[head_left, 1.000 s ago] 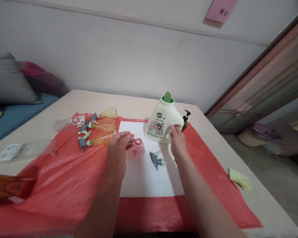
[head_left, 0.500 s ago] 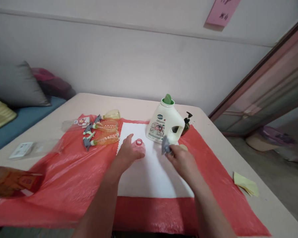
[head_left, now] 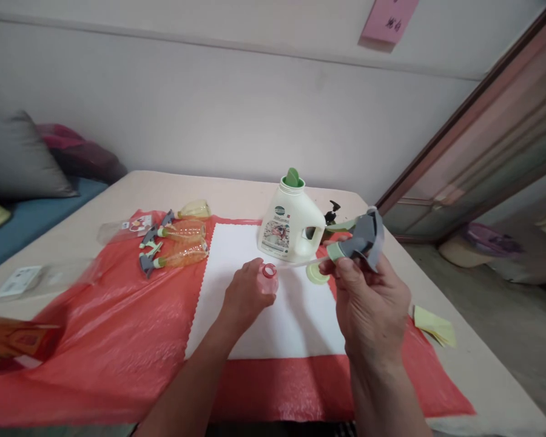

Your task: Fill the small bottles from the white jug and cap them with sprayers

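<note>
Your right hand [head_left: 370,303] is raised at centre-right of the frame, fingers closed around a grey and green spray trigger head [head_left: 361,240], held up in the air above the table. Its thin dip tube [head_left: 300,264] sticks out to the left, twd the pink bottle. Your left hand [head_left: 248,294] is in the middle of the frame, lower, wrapped around a small pink bottle [head_left: 268,276] that stands upright on the white cloth [head_left: 273,315]; the open red neck of the bottle shows just past yr fingers. Trigger head and pink bottle are near but apart.

Just behind the pink bottle, above centre of the frame, a white detergent jug [head_left: 291,224] w/ green cap stands at the far edge of the cloth. A dark pump bottle [head_left: 332,213] is just beside it on the right, partly hidden. A pale green round lid [head_left: 317,274] lies on the cloth between the jug and yr right hand.

The white cloth lies on a red plastic sheet [head_left: 104,340] that covers the beige table [head_left: 250,188]. At the left-centre of the frame, on the red sheet, some orange-yellow spray bottles [head_left: 182,243] lie on their sides w/ grey triggers on. Yellow paper notes [head_left: 434,326] lie at the right edge of the table. A pink note [head_left: 389,18] is on the wall, top right.
</note>
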A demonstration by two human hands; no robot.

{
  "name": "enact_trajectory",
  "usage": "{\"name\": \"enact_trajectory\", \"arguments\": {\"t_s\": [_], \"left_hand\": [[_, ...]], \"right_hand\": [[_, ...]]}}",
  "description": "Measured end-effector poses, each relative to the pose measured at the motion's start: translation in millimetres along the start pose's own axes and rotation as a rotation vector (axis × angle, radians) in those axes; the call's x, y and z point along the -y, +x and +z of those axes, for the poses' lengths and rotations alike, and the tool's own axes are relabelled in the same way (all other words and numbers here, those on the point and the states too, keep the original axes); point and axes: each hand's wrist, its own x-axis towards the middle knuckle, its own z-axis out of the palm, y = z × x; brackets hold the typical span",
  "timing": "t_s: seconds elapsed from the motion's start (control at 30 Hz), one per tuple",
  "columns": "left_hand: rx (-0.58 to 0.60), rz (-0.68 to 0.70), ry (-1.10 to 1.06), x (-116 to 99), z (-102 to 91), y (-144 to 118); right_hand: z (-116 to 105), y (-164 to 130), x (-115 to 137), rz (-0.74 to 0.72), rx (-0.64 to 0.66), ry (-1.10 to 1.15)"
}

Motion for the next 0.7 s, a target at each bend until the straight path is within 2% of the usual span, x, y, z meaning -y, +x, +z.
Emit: {"name": "enact_trajectory", "arguments": {"t_s": [0.17, 0.3, 0.4, 0.53, 0.7], "left_hand": [[0.038, 0.066, 0.075, -18, 5.8, -10], [-0.011, 0.010, 0.081, -32, -1.2, -14], [-0.051, 0.038, 0.085, -35, -6.5, -17], [-0.072, 0.138, 0.105, -30, -5.4, -21], [-0.116, 0.201, 0.245, -27, -0.3, -21]], "right_hand": [[-4, -2, -3, 0.047, 0.141, -0.099], [0, -4, -12, 0.127, 0.323, -0.169], [6, -6, -23, 0.234, 0.470, -0.167], [9, -7, -32, 0.284, 0.484, -0.171], [3, -4, -36, 0.273, 0.507, -0.163]]}}
